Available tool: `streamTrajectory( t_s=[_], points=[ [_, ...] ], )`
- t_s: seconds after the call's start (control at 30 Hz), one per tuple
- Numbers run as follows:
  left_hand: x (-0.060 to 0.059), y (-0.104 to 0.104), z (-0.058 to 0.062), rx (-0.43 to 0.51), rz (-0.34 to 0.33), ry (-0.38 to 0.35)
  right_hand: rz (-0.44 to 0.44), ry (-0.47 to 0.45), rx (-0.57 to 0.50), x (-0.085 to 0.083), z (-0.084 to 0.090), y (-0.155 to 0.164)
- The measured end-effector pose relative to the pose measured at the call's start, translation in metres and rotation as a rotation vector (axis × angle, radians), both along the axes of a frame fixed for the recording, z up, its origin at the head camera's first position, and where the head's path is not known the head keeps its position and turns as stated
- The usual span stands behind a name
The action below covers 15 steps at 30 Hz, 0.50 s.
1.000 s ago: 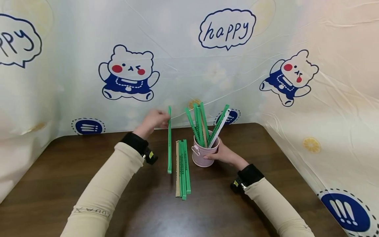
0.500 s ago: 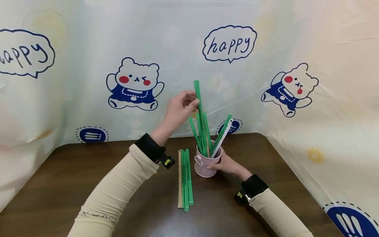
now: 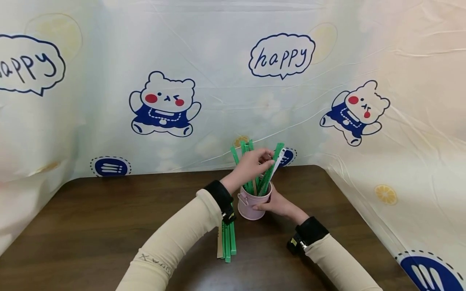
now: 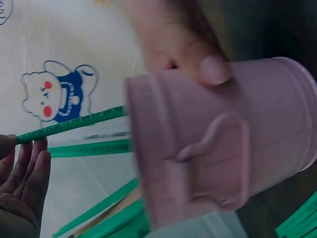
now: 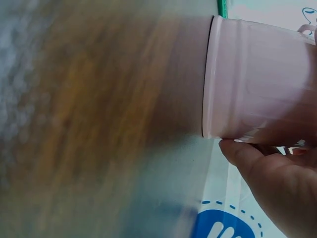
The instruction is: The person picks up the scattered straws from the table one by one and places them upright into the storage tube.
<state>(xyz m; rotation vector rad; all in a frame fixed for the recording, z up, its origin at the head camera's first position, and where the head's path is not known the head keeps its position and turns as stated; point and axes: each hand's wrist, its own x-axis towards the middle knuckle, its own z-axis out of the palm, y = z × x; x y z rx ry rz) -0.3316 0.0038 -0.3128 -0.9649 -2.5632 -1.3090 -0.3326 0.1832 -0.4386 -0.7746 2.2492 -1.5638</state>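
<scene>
A pink metal cup [image 3: 251,209] with a side handle stands on the dark wooden table [image 3: 109,218]. Several green sticks [image 3: 248,147] and a white one [image 3: 278,160] stand in it. My right hand [image 3: 277,203] grips the cup's right side; its fingers curl round the wall [image 5: 267,168]. My left hand [image 3: 253,163] is just above the cup among the stick tops. Its fingertips [image 4: 7,145] pinch a green stick [image 4: 74,124] that stands in the cup [image 4: 223,148].
A few green sticks and a tan one [image 3: 227,241] lie side by side on the table left of the cup, partly under my left forearm. A printed plastic sheet [image 3: 280,56] walls the table at the back and right.
My left hand carried one green stick from beside the lying sticks up over the cup, then lowered it in among the others. The right hand stayed on the cup.
</scene>
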Motion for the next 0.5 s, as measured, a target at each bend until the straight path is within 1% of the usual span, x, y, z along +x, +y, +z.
streamTrajectory(
  t_s=[0.13, 0.23, 0.3, 0.4, 0.5],
  points=[
    [-0.003, 0.009, -0.017, -0.019, -0.01, -0.013, -0.002, -0.013, 0.003, 0.002, 0.001, 0.001],
    [-0.003, 0.014, -0.025, -0.03, 0.0, -0.042, -0.003, -0.033, 0.007, 0.004, 0.001, 0.001],
    [-0.004, 0.017, -0.027, -0.035, 0.014, -0.057, 0.0, -0.046, 0.012, 0.004, 0.001, 0.001],
    [-0.005, 0.021, -0.028, -0.037, 0.044, -0.064, -0.003, -0.041, 0.013, 0.003, 0.0, 0.001],
    [-0.005, 0.024, -0.028, -0.044, 0.08, -0.065, -0.002, -0.026, -0.009, 0.001, -0.001, 0.001]
  ],
)
